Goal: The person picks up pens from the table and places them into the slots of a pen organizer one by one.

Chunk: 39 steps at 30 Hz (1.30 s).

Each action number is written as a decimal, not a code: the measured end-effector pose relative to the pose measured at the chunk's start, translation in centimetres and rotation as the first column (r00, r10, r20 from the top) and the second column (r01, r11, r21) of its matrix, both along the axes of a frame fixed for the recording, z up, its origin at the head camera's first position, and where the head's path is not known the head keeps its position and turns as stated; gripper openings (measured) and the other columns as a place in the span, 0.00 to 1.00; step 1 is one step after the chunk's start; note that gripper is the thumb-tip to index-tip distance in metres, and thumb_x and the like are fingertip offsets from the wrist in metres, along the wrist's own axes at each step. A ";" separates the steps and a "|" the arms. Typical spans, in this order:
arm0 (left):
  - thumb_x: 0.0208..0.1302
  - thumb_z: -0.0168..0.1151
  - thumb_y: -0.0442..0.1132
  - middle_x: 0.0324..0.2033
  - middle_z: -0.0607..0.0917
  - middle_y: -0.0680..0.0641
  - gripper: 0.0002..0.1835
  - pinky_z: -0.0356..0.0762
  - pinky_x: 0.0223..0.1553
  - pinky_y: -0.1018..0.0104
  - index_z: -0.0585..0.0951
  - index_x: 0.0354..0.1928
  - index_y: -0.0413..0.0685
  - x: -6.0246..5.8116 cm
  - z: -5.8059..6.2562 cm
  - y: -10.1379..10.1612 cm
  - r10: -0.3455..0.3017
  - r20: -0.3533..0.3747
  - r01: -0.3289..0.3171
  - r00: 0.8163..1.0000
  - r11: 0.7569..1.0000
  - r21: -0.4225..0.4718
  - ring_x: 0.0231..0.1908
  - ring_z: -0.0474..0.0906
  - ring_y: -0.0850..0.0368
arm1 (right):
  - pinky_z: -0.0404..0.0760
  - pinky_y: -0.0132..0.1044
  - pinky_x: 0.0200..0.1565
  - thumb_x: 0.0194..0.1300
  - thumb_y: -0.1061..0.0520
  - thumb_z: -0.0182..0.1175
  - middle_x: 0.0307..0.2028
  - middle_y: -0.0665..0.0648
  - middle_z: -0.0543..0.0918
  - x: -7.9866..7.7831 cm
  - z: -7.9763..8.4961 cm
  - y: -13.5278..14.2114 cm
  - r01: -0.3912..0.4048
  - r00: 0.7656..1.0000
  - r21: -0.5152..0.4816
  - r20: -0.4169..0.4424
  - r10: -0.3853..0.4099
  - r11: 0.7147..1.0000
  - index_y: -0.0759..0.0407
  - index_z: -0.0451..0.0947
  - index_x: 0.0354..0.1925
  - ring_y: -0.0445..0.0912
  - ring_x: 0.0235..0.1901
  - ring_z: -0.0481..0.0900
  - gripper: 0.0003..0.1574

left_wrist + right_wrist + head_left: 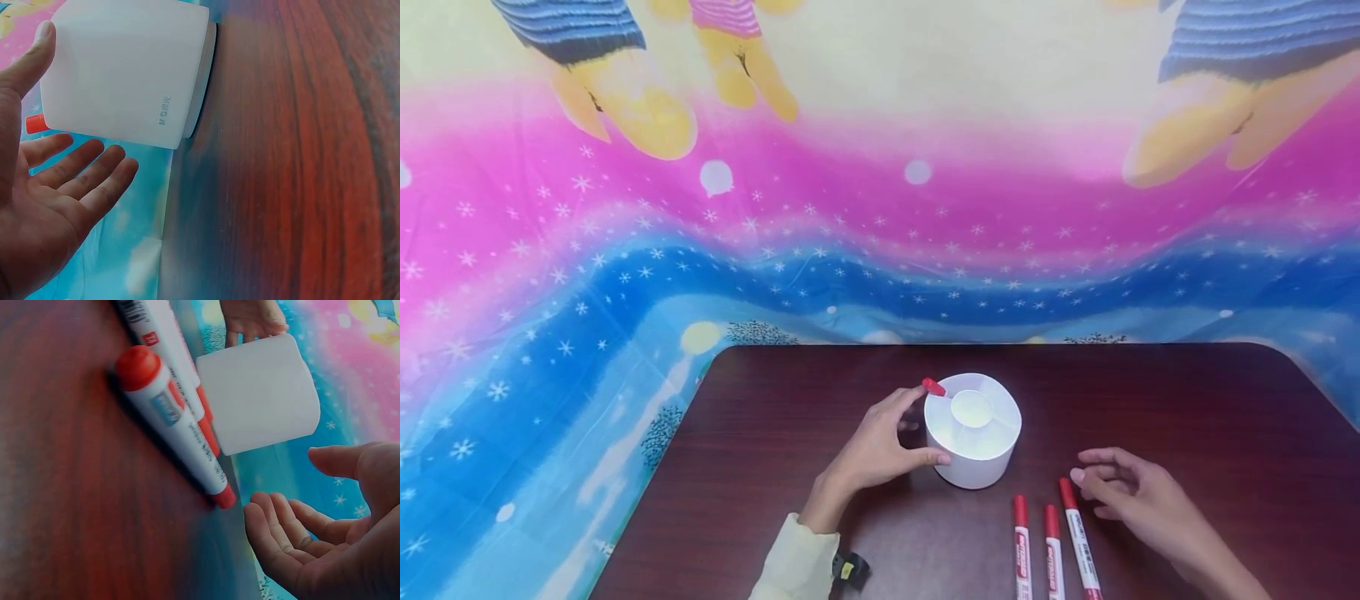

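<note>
A round white pen holder (976, 471) stands on the table, with a small round compartment in its middle. One red-capped marker (934, 387) pokes out over its far left rim. My left hand (880, 442) is at the holder's left side, thumb at the near wall and index finger by the red cap. In the left wrist view its fingers (94, 178) are spread and nearly straight. Three white markers with red caps lie side by side: a left one (1022, 557), a middle one (1054, 560) and a right one (1080, 542). My right hand (1142, 496), fingers loosely bent around nothing, hovers just right of them.
The dark brown wooden table (820, 383) has a rounded far edge behind the holder. A printed cloth (850, 208) in pink and blue hangs behind it and down the left side. A small black device (852, 571) sits at my left sleeve.
</note>
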<state>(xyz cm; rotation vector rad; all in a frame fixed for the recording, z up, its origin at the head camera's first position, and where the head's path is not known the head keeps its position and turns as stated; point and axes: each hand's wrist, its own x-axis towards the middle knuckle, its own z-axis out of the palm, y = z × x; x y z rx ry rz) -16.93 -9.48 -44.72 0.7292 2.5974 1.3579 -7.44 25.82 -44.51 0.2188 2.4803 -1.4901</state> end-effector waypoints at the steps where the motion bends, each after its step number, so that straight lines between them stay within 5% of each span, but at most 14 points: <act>1: 0.53 0.86 0.58 0.65 0.81 0.53 0.52 0.86 0.62 0.61 0.71 0.78 0.58 0.0 0.0 0.0 0.000 0.000 0.000 1.000 1.000 0.001 0.60 0.85 0.54 | 0.91 0.35 0.44 0.78 0.46 0.65 0.55 0.62 0.86 0.0 -0.1 0.1 0.000 1.000 0.002 0.019 0.000 1.000 0.70 0.69 0.73 0.38 0.44 0.87 0.39; 14: 0.53 0.86 0.58 0.65 0.81 0.52 0.51 0.87 0.61 0.62 0.72 0.78 0.57 0.1 -0.1 0.1 -0.006 0.002 0.006 1.000 1.000 0.010 0.58 0.87 0.52 | 0.92 0.41 0.39 0.70 0.47 0.74 0.45 0.54 0.89 0.7 -1.6 0.0 0.009 0.990 0.085 0.141 -0.021 0.996 0.74 0.73 0.69 0.47 0.45 0.90 0.43; 32: 0.54 0.85 0.58 0.66 0.81 0.52 0.50 0.87 0.61 0.63 0.72 0.78 0.60 0.1 -0.4 0.3 -0.002 -0.006 0.002 1.000 1.000 0.004 0.59 0.87 0.54 | 0.85 0.35 0.30 0.55 0.48 0.84 0.40 0.50 0.87 1.1 -2.4 -1.2 -0.022 0.996 0.229 0.090 0.001 0.973 0.68 0.81 0.61 0.42 0.35 0.85 0.43; 39: 0.55 0.85 0.58 0.65 0.82 0.51 0.49 0.87 0.60 0.62 0.72 0.77 0.59 0.1 -0.4 0.3 -0.004 -0.012 0.004 1.000 1.000 0.008 0.58 0.88 0.52 | 0.89 0.36 0.31 0.56 0.54 0.83 0.39 0.52 0.86 1.1 -2.4 -1.3 -0.013 0.997 0.190 0.073 -0.001 0.982 0.69 0.81 0.60 0.41 0.33 0.85 0.38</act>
